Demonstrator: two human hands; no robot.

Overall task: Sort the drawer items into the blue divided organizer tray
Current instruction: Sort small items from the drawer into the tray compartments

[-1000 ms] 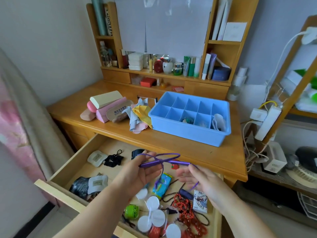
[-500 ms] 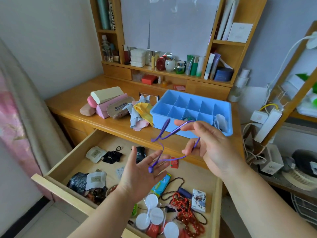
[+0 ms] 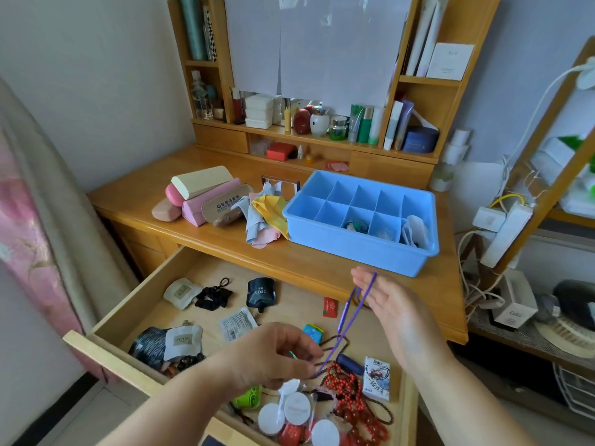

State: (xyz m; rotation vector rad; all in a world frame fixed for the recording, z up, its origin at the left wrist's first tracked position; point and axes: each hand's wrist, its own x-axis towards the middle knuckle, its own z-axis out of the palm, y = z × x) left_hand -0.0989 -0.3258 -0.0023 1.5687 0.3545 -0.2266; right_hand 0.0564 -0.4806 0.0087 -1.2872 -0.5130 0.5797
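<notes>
Desk (image 3: 322, 259) carries the blue divided organizer tray (image 3: 354, 246) at its right, just behind the open drawer (image 3: 225, 284), so each drop is a short reach up and forward for you. Tray mostly unfilled; a few near-row compartments hold small things, too small to name. Drawer is crowded: sachets, a black hair tie, white round pads and red beads (image 3: 351, 400) at the near right. The item in hand is the purple cord (image 3: 346, 312), strung taut over the drawer between your two hands, likely to gather it before binning. Your right hand (image 3: 391, 312): grip released, fingers straight, cord looped over them as a peg. Your left hand (image 3: 273, 355): grip grasping the cord's lower end, fingers curled and pinching.
</notes>
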